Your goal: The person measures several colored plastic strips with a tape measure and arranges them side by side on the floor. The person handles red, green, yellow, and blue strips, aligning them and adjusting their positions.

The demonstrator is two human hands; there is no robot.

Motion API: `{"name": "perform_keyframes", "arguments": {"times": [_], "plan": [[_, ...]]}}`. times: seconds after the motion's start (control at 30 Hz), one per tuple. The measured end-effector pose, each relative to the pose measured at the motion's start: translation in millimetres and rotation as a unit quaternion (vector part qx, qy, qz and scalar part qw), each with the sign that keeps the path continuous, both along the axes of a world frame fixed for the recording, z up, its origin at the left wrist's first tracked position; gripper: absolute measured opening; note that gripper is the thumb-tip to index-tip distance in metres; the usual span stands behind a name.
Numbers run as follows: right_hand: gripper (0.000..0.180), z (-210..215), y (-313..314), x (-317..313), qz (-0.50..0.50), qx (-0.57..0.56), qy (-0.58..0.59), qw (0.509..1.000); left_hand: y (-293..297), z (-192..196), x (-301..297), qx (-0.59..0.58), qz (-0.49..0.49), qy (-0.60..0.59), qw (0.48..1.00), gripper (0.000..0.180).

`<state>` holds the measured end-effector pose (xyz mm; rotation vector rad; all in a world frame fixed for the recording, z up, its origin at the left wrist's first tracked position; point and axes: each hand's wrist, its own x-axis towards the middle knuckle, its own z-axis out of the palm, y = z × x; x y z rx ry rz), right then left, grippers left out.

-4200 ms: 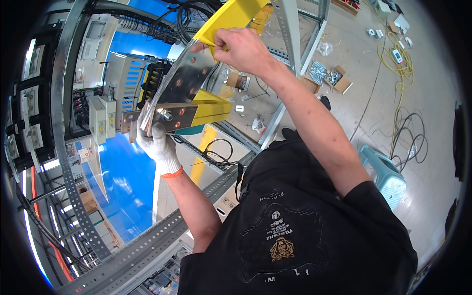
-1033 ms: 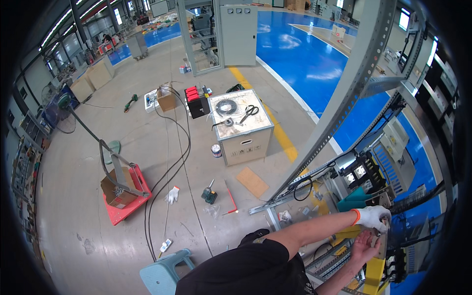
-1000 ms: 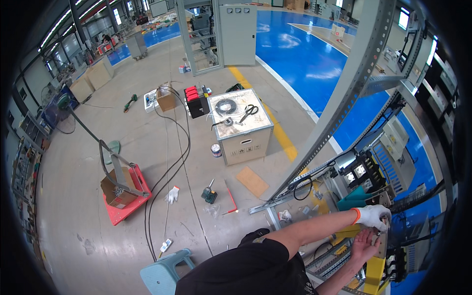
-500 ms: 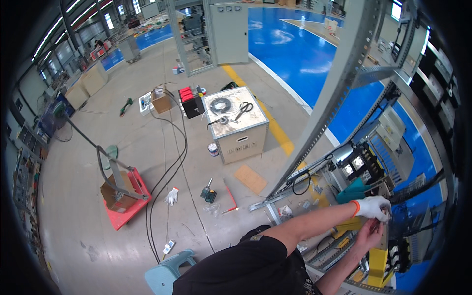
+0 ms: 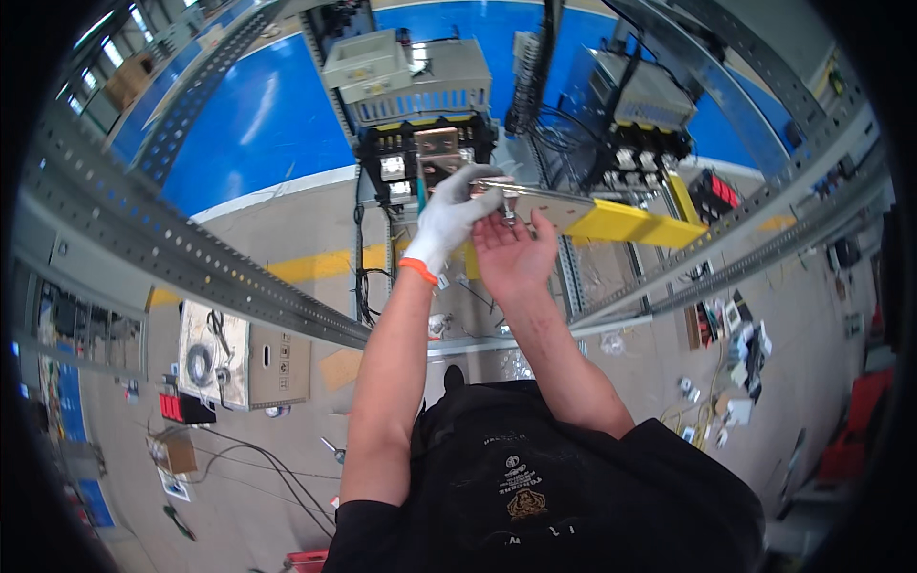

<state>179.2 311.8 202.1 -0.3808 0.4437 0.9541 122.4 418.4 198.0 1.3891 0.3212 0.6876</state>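
Head view: left hand [image 5: 451,218] grips bar [image 5: 564,213], right hand [image 5: 518,260] open below

White glove with an orange cuff, the left hand pinches the near-left end of the bar between thumb and fingers. The bar runs out to the right, its far part covered by a yellow sleeve [image 5: 642,225]. A bolt [image 5: 510,207] hangs at the gripped end, just above the right hand, which is bare, palm up, fingers spread and slightly bent; whether its fingertips touch the bolt I cannot tell. Beyond the left hand, a copper-coloured plate [image 5: 437,142] stands against a black unit [image 5: 380,145], with a grey box [image 5: 367,65] behind. Perforated beams [image 5: 239,285] cross on both sides. To the left, a crate [image 5: 279,368] carries a wire coil [image 5: 200,365]; black cables [image 5: 263,453] trail across the floor [image 5: 315,401].
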Motion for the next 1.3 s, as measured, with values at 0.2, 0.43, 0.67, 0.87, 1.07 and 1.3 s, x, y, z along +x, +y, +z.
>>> {"name": "perform_keyframes", "arguments": {"times": [0.2, 0.43, 0.67, 0.87, 1.07, 1.3], "plan": [[0.019, -3.8, 4.5, 2.0, 0.054, 0.018, -0.108, 0.992, 7.6, -4.7, 0.1, 0.043, 0.010, 0.013, 0.999, 0.040], [0.017, -19.6, 7.6, 4.3, 0.010, 0.059, -0.072, 0.996, 7.7, -12.5, 1.0, 0.118, 0.047, -0.012, 0.992, 0.041], [0.014, -17.2, 9.1, 0.0, 0.006, 0.045, -0.079, 0.996, 11.6, -18.2, 8.1, 0.027, 0.022, 0.009, 0.999, 0.048], [0.014, -28.0, 4.2, 5.3, 0.021, -0.013, -0.178, 0.984, 13.5, -17.1, 6.0, 0.065, 0.008, -0.019, 0.998, 0.045], [0.016, -34.6, -19.5, -1.5, 0.057, -0.075, -0.349, 0.932, -1.0, -19.7, -10.2, 0.057, 0.127, 0.163, 0.977, 0.061], [0.019, -168.0, -91.7, 2.2, 0.379, -0.136, -0.302, 0.864, -91.5, -147.8, -155.1, 0.085, 0.229, 0.313, 0.918, 0.072]]}}
